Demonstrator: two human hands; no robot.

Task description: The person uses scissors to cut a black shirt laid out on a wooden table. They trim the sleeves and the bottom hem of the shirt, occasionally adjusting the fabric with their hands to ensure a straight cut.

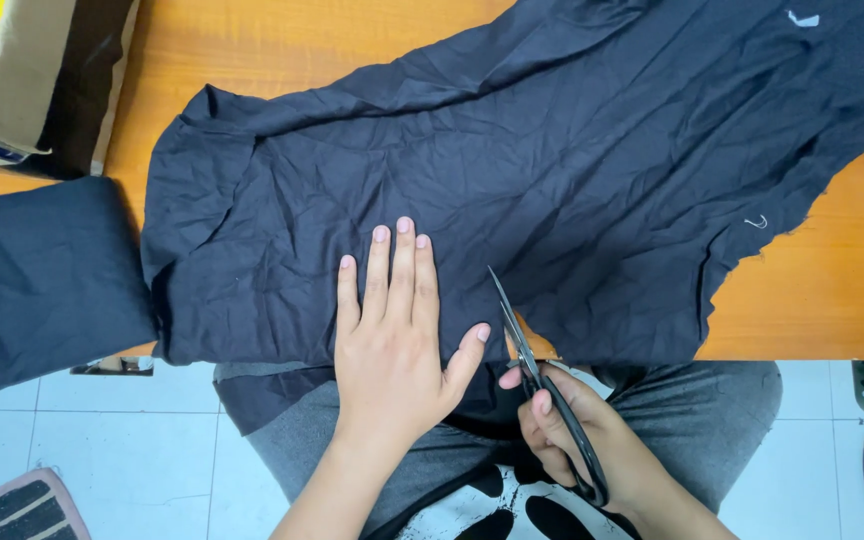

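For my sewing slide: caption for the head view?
Left hand flattens dark cloth while right hand cuts with scissors.

Fabric: a large sheet of dark navy cloth point(512, 170), creased all over, spread flat across the orange wooden worktop point(822, 300); its near edge hangs over the worktop's front edge towards the lap.
Fabric edges: ragged on the right side, folded over at the upper left corner; a short slit is open at the near edge where the blades enter.
Scissors: black-handled scissors point(542, 385), blades parted, tips pointing away and slightly left, set into the cloth's near edge; handles lie below the worktop's edge.
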